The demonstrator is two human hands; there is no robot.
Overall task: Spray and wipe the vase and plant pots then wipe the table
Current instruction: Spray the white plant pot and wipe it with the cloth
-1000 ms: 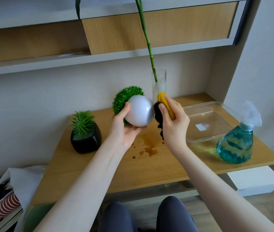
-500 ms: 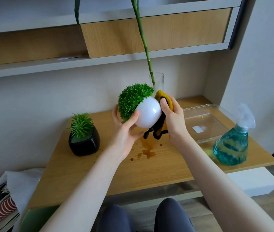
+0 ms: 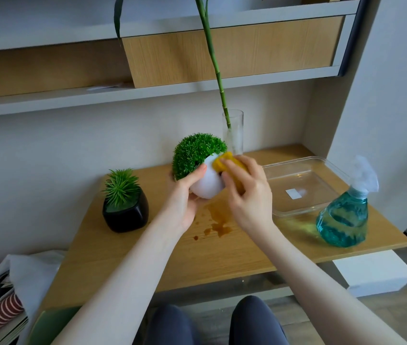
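Note:
My left hand grips a round white plant pot with a bushy green plant, held above the wooden table and tilted to the left. My right hand holds a yellow cloth pressed against the pot's upper right side. Behind them a clear glass vase with a tall green stalk stands at the back of the table. A black pot with a spiky green plant sits at the left. A teal spray bottle stands at the right front.
A brown spill with drops stains the table below my hands. A clear plastic tray lies between the vase and the spray bottle. Shelves hang above the table. A bag and striped items lie on the floor at lower left.
My left hand has turned the white pot so the plant points up and left. My right hand has moved the yellow cloth from the pot's right side up near its rim.

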